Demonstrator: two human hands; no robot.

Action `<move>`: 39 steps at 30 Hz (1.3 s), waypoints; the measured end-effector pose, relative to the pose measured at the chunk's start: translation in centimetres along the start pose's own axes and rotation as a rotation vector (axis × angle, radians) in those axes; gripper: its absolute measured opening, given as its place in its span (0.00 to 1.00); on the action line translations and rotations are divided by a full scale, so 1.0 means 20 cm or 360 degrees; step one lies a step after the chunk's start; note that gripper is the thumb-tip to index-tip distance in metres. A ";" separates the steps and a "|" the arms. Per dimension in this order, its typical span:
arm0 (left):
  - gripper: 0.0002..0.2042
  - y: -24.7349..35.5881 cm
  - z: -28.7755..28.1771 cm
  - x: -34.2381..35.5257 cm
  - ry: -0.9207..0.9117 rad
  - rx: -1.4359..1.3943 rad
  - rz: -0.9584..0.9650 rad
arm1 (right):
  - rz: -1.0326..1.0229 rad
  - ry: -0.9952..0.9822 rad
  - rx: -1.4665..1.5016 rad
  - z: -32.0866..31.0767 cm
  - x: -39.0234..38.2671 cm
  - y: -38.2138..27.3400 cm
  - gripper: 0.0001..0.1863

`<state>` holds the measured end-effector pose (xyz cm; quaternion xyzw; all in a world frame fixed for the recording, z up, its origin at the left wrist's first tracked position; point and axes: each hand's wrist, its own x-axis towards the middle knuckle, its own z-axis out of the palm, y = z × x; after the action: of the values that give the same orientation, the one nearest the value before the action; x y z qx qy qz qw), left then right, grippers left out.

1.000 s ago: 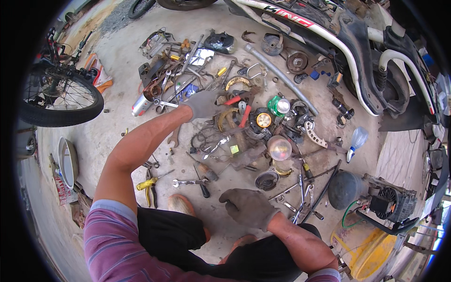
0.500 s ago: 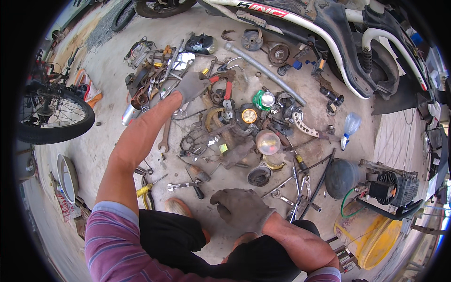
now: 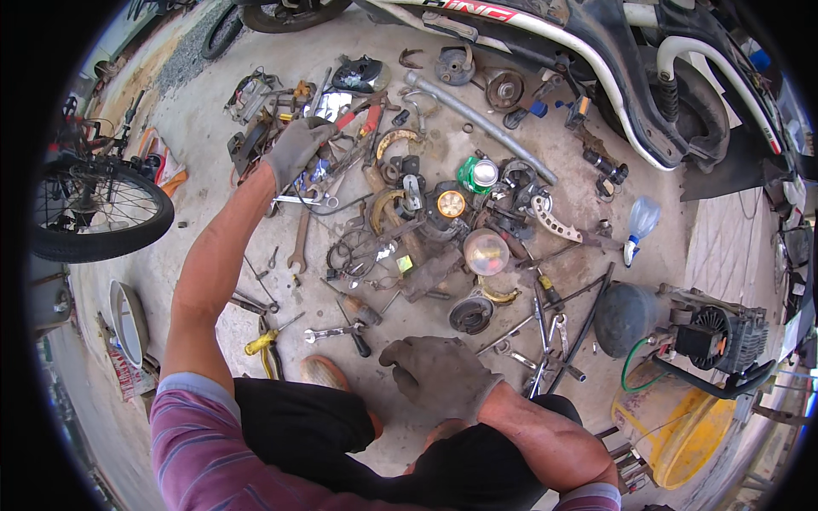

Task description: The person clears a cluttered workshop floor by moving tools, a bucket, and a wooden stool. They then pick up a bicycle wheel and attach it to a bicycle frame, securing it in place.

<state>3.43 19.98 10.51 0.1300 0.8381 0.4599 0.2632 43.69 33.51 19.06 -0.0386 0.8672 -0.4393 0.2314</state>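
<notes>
My left hand in a grey glove is closed on a red-handled tool, which looks like pliers, above a pile of rusty tools and wrenches. My right hand, also gloved, hangs over my right knee with fingers loosely bent and apart, nothing visible in it. Near it lie a combination wrench, a black ring-shaped part and yellow-handled pliers. A green can, an orange round item, a clear container and a long metal pipe are among the scattered parts.
A bicycle wheel stands at the left above a pale basin. A white motorbike frame spans the upper right. An air compressor, a yellow bucket and a plastic bottle are at the right.
My left hand has moved up and to the left, carrying the red-handled tool away from the middle of the pile. My right hand stays nearly in place.
</notes>
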 end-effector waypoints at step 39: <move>0.36 0.26 1.07 0.14 -0.0625 0.0841 0.0678 | 0.0007 -0.0233 0.0100 0.00 0.05 -0.16 0.17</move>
<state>12.91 39.19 4.64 0.4498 0.8155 0.2391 0.2746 42.35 31.23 21.08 -0.0612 0.8339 -0.4617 0.2962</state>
